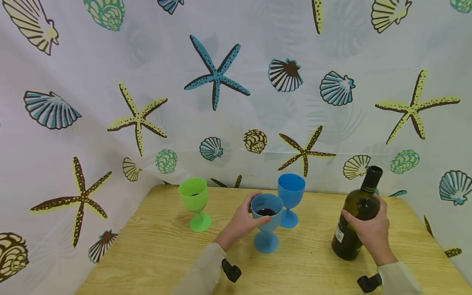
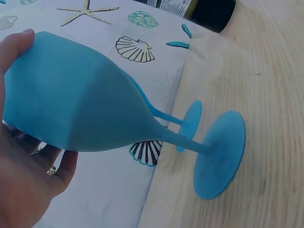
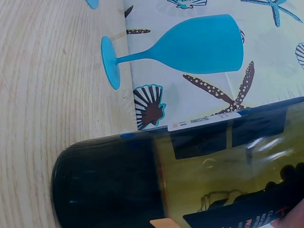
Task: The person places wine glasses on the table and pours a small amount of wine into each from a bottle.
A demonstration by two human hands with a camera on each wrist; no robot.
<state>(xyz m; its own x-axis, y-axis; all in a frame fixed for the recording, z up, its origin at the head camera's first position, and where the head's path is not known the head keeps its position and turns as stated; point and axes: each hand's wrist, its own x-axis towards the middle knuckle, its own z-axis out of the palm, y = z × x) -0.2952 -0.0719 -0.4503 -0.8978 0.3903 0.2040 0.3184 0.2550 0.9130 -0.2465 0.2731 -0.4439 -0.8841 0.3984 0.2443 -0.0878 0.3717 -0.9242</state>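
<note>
My left hand grips the bowl of a greyish-blue goblet, thumb on the near side and fingers round the far side. Dark liquid shows inside that goblet, and its foot is at the tabletop. With my right hand I hold a dark green wine bottle round its body, neck up and leaning slightly right. In the right wrist view the bottle's dark lower end and part of its label show. A brighter blue goblet stands just behind the held one.
A green goblet with something dark inside stands at the left of the wooden table. Behind the table's back edge hangs a white cloth printed with starfish and shells, which also runs along the left and right sides.
</note>
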